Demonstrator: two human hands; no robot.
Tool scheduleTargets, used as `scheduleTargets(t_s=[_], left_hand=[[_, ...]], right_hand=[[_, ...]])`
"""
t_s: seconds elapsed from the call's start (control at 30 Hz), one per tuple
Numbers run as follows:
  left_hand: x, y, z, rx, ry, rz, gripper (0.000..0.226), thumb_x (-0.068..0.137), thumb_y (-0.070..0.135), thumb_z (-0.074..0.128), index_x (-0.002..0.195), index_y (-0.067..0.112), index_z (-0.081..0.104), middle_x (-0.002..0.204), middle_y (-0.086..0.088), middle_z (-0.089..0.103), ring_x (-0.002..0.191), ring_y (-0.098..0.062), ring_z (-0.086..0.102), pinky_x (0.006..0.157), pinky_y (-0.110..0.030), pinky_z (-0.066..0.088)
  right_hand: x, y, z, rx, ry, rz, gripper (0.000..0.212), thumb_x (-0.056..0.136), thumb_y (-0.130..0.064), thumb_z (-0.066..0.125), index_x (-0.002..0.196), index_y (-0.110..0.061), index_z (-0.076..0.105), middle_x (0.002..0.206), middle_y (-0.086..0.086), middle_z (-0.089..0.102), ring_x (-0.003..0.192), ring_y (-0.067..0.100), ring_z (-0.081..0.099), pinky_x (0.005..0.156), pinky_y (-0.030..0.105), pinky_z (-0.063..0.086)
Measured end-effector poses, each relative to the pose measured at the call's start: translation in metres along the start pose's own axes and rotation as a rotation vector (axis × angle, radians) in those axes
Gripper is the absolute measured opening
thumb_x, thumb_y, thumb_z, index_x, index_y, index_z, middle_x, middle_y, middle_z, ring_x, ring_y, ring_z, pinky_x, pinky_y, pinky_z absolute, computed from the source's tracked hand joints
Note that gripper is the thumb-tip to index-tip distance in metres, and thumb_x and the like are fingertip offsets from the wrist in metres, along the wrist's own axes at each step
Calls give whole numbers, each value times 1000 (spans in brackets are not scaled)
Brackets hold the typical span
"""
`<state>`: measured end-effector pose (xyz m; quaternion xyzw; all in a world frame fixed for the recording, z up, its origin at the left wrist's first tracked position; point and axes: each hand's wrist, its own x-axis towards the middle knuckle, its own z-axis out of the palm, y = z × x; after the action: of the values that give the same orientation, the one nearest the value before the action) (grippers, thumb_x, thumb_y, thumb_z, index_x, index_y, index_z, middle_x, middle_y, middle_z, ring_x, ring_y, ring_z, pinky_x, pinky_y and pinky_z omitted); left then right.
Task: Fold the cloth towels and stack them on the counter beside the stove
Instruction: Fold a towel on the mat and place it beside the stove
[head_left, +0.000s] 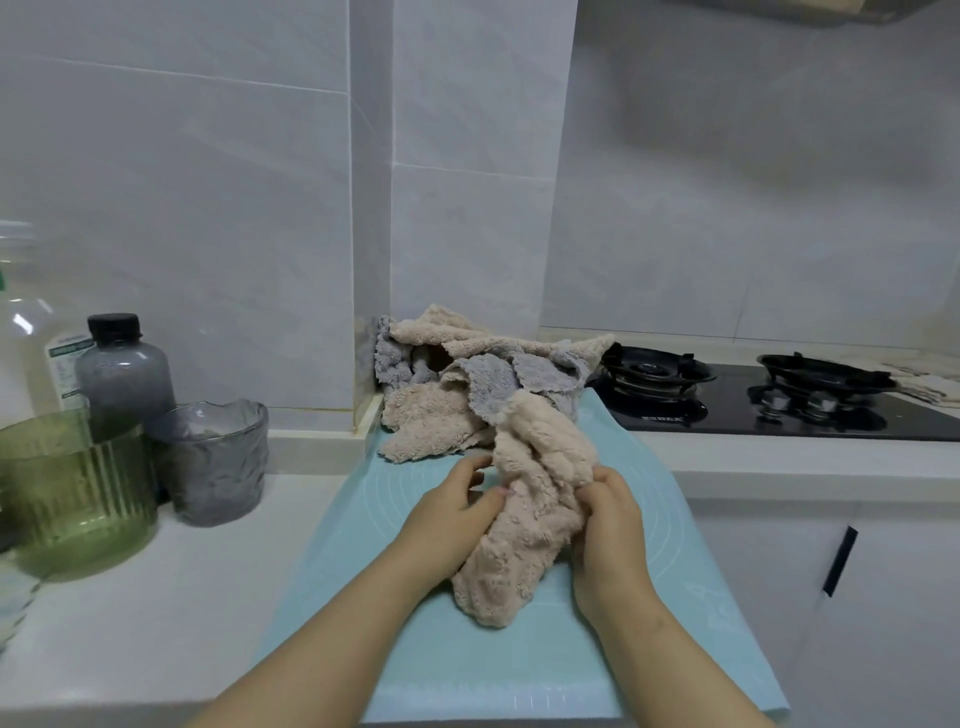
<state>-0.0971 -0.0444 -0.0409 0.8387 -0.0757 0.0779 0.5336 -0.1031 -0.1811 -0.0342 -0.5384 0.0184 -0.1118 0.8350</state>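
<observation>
A: One crumpled beige fleecy towel (530, 499), on pale-blue silicone mat (363, 525). Held?
B: Pinched by left hand (447, 525), gripped by right hand (608, 525). Beige-and-grey towel heap (441, 415) behind, beside black gas stove (727, 415).

place: small home kitchen
stove (769, 402): black glass two-burner gas unit set into the worktop, dark pan supports on both burners
walls (182, 182): pale glazed tiles, full height, corner pillar tiled too
counter (156, 597): white top, with a white cabinet door (909, 623) and black handle (839, 561) below it
kitchenware: teal baking mat (374, 493), green ribbed glass jar (78, 493), grey glass cup (218, 467), dark-capped bottle (124, 374)
overhead: edge of what looks like a range hood (805, 10), blurred
</observation>
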Motion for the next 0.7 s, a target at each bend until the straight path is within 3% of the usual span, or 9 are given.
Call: scheduleTargets(t_s=[0.1, 0.2, 0.3, 0.37, 0.43, 0.53, 0.6, 0.7], left_hand=[[-5, 2, -3, -259, -66, 9, 29, 92, 29, 56, 118, 39, 48, 99, 1, 71, 93, -10, 67, 90, -31, 52], [-6, 4, -5, -467, -98, 8, 30, 89, 11, 60, 111, 31, 52, 92, 5, 72, 82, -5, 69, 70, -19, 54], [-5, 2, -5, -412, -45, 84, 34, 86, -2, 60, 105, 26, 58, 92, 12, 69, 78, 6, 65, 68, -10, 48], [-4, 1, -4, -345, -15, 131, 38, 81, -8, 62, 99, 25, 62, 84, 14, 70, 76, 7, 64, 69, -9, 46], [-5, 1, -5, -360, -24, 144, 41, 76, -14, 64, 95, 23, 66, 80, 11, 73, 77, 2, 65, 70, -13, 48], [-2, 3, -9, -556, 21, 69, 35, 76, -16, 60, 91, 14, 70, 83, 1, 74, 81, -12, 68, 70, -19, 53], [1, 5, -13, -699, 97, -24, 24, 82, -7, 56, 90, 9, 71, 82, -4, 73, 76, -14, 68, 65, -18, 54], [2, 6, -13, -527, 174, 26, 19, 88, 1, 56, 95, 16, 66, 93, 2, 68, 84, -5, 64, 63, -6, 48]], right_hand=[[0, -2, 1, 79, -33, 63, 24, 85, 6, 33, 76, -10, 49, 72, 7, 53, 66, 17, 50, 60, 30, 40], [1, 4, 3, -161, -37, 3, 20, 89, 3, 38, 81, -10, 52, 83, 9, 59, 74, 18, 55, 65, 32, 44], [0, 8, 3, -328, -34, -144, 19, 93, -10, 47, 102, -26, 51, 109, -2, 57, 86, 3, 56, 76, 25, 44], [-3, 9, 3, -352, -73, -270, 36, 89, -25, 56, 117, -43, 43, 126, -10, 46, 104, 0, 51, 90, 25, 41], [-5, 10, 5, -443, -137, -351, 47, 76, -40, 59, 117, -55, 41, 133, -15, 42, 121, 2, 43, 103, 27, 35], [-2, 15, 5, -492, -174, -270, 33, 69, -42, 68, 101, -46, 61, 115, -7, 63, 108, 14, 59, 98, 41, 47], [1, 15, 1, -410, -158, -198, 14, 79, -25, 69, 91, -31, 68, 93, -3, 70, 91, 19, 64, 89, 45, 52], [2, 10, -2, -253, -128, -128, 14, 85, -6, 61, 79, -19, 65, 81, 3, 67, 80, 20, 61, 74, 38, 50]])
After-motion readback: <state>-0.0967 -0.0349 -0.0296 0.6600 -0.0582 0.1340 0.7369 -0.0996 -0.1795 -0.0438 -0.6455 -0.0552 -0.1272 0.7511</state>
